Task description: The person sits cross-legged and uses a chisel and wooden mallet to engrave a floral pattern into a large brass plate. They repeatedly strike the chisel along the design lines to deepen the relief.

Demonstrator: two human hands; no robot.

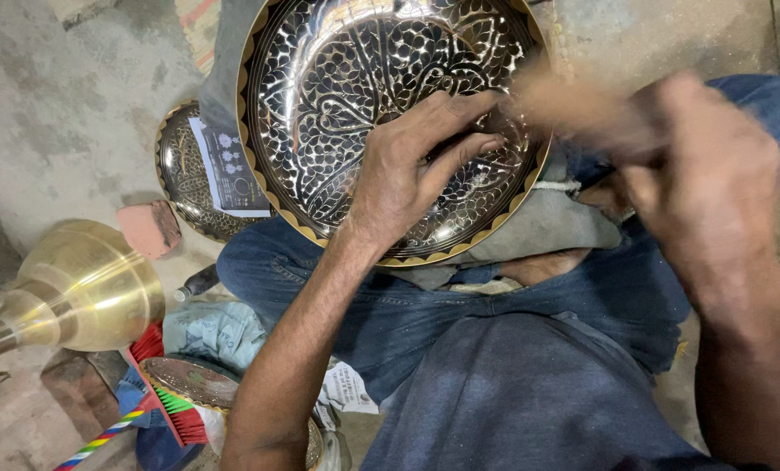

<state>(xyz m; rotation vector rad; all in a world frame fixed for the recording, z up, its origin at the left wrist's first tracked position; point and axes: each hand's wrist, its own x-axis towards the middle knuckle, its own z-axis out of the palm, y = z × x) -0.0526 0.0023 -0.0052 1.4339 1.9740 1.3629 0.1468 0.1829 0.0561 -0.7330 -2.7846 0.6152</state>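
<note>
Engraved plate (338,96) rim overhangs lap; left hand (407,174) presses.

- left hand (399,174): bare, no glove, no ring or watch visible; forearm bare to the frame's lower edge, no sleeve showing
- right hand (713,192): bare too, motion-blurred, finger detail unreadable; forearm bare
- legs: blue denim jeans (407,305), creased, worn-looking fabric
- torso: dark blue-grey shirt (530,392), plain weave, no print or buttons visible
- no jewellery or wrist straps anywhere visible
</note>
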